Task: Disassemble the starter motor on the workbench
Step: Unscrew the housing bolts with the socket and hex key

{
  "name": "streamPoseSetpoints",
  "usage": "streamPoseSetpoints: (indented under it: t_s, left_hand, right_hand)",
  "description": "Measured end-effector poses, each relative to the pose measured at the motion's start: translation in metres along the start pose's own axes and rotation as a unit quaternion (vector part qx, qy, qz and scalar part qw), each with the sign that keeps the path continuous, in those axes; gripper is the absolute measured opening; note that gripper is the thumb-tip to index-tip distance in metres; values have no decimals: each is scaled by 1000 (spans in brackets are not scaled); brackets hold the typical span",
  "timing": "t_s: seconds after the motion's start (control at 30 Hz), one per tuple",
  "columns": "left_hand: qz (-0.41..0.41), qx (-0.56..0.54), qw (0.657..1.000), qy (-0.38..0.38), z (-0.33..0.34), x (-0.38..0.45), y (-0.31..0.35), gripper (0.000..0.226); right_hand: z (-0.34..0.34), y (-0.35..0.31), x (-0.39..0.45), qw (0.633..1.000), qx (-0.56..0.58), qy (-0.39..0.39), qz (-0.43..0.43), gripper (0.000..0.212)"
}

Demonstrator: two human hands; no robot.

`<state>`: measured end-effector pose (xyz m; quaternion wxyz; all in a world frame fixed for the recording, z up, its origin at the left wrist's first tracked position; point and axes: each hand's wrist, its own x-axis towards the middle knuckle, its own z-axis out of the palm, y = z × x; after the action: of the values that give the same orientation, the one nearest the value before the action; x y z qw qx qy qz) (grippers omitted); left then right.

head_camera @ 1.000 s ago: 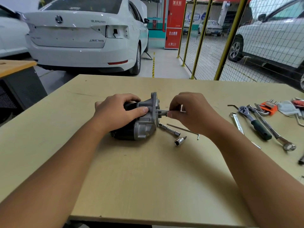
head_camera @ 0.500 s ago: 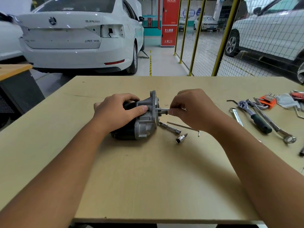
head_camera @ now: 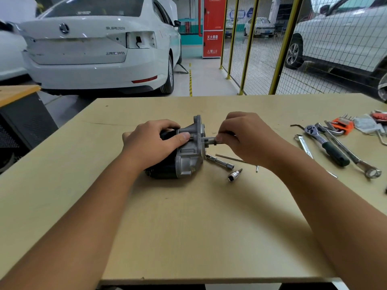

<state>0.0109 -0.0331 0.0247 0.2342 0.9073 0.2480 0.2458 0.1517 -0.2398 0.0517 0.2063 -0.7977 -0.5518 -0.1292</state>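
Bit socket (head_camera: 234, 175) on counter (head_camera: 188, 227) nearest, just below right hand (head_camera: 245, 139) grip. Long socket (head_camera: 219, 162) beside it. Left hand (head_camera: 150, 141) grip clamped over starter motor (head_camera: 184, 155) lying mid-counter. Right grip pinches slim tool (head_camera: 210, 141) entering motor flange. Ratchet (head_camera: 326, 145), wrenches (head_camera: 351, 158) well right of grip.
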Motion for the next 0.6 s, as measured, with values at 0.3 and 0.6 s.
streamPoseSetpoints:
  t_s: [0.3,0.6]
  left_hand:
    - [4,13,1000,-7,-2,-1,1,70]
    - [1,8,1000,2,-1,-2,1,59]
  right_hand:
    - [-3,-2,-2,1000,16,19,7,12]
    - [-3,1,-1,999,31,24,20,13]
